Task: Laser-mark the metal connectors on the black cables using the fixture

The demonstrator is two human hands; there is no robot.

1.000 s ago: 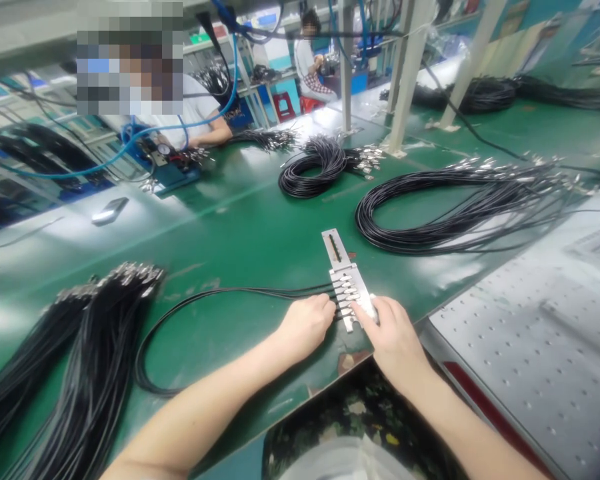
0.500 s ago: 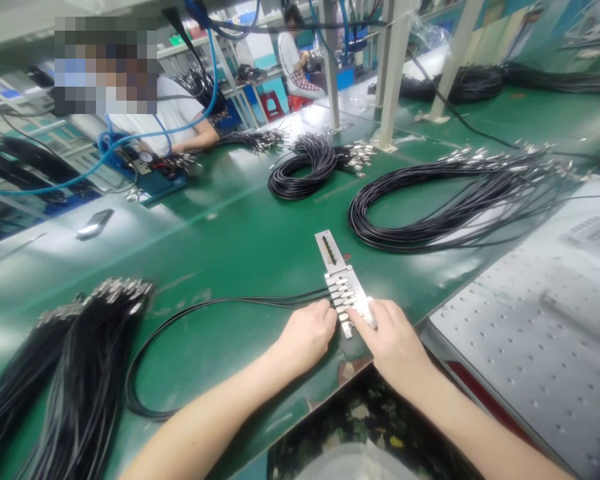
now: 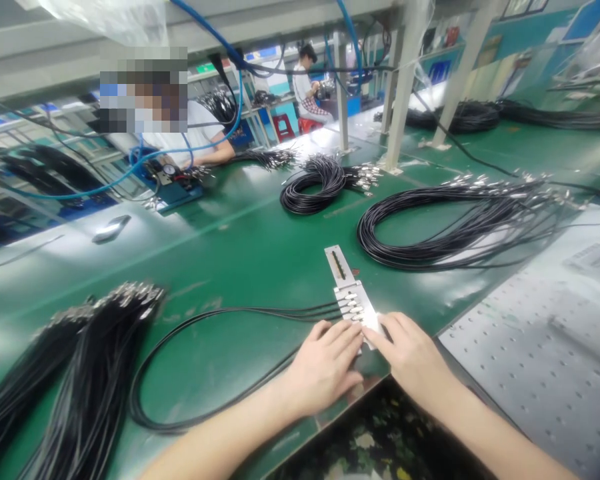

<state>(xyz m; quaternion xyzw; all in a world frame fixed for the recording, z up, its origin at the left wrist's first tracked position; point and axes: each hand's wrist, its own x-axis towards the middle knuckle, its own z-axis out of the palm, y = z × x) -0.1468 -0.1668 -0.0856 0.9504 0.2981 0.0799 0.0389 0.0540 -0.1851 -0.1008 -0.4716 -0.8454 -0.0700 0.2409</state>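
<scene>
Fixture: the slotted metal fixture [image 3: 353, 300] lies flat on the green surface [image 3: 240, 247], right at its near edge, so you can work it with both hands without stretching.
Head view, left hand: your left hand [image 3: 325, 365] rests palm down at the fixture's near left side, fingers spread flat over the cable ends; no pinch, more a press that keeps them seated in the slots.
Head view, right hand: your right hand [image 3: 413, 353] steadies the fixture's near right corner, fingertips laid on the metal; whether this grip closes around the edge, you cannot tell.
Cables in the fixture: a few black cables [image 3: 220, 317] run left from the slots and loop back toward you, slack, so nothing pulls on the plugs.
Stock: a cable bundle [image 3: 80, 360] lies at your left, a large coil [image 3: 445, 227] just beyond the fixture at right, a smaller coil [image 3: 315, 183] farther off.
Others: a seated person [image 3: 190, 137] works across the surface.
</scene>
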